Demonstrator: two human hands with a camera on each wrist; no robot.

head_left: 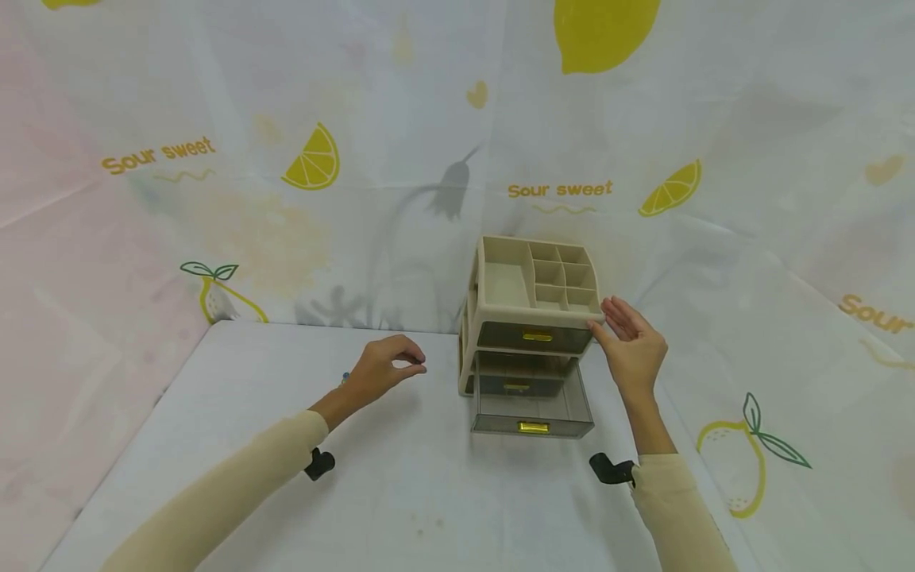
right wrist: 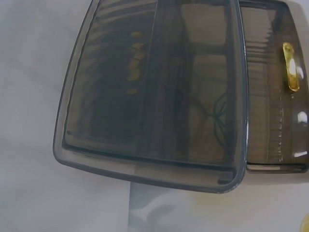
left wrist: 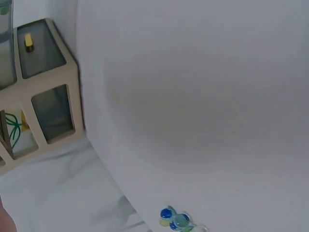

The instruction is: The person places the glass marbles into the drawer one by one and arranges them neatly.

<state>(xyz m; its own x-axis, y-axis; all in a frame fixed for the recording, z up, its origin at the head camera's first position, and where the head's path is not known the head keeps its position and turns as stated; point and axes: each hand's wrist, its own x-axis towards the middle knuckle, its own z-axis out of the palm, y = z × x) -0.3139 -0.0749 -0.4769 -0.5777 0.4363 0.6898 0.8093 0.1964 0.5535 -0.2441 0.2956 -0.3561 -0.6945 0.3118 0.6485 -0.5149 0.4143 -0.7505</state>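
A beige desktop drawer organizer [head_left: 493, 311] stands at the back of the white table, its lower clear-grey drawer [head_left: 532, 413] pulled out. In the right wrist view, that drawer [right wrist: 154, 174] fills the middle. My right hand [head_left: 635, 349] is at the organizer's upper right front corner, thumb against the edge and fingers extended. To the left of the organizer, my left hand [head_left: 382, 369] hovers above the table with fingers loosely bent; nothing is visibly held. Small blue and clear beads [left wrist: 178, 220] lie on the table, mostly hidden behind the left wrist in the head view.
The upper drawer's gold handle [head_left: 538, 336] sits below divided top compartments [head_left: 550, 274]. A cloth backdrop with printed lemons [head_left: 314, 159] hangs behind the table. In the left wrist view, a green looped shape [left wrist: 14, 126] shows through the organizer's side opening.
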